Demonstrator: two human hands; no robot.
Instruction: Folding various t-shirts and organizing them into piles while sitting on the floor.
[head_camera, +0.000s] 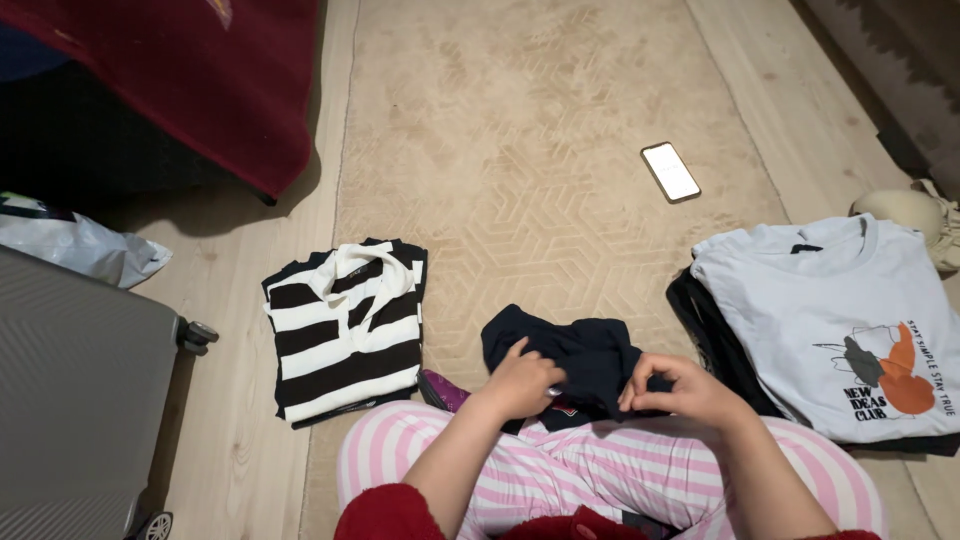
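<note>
- Left hand (522, 382) and right hand (680, 392): fingers closed on the dark navy garment (575, 355).
- The garment lies on the beige rug (520, 150), touching the striped knees, between the striped shirt (345, 325) and the white T-shirt (840, 320).

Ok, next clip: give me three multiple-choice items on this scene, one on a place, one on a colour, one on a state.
1. Where does the phone lie?
A on the rug
B on the suitcase
C on the lap

2. The folded top beside the left knee is:
A plain red
B black-and-white striped
C green

3. The dark garment is:
A hanging up
B held by both hands
C untouched

Answers: 1 A, it rests on the beige rug. 2 B, broad stripes show. 3 B, left hand and right hand grip it.
</note>
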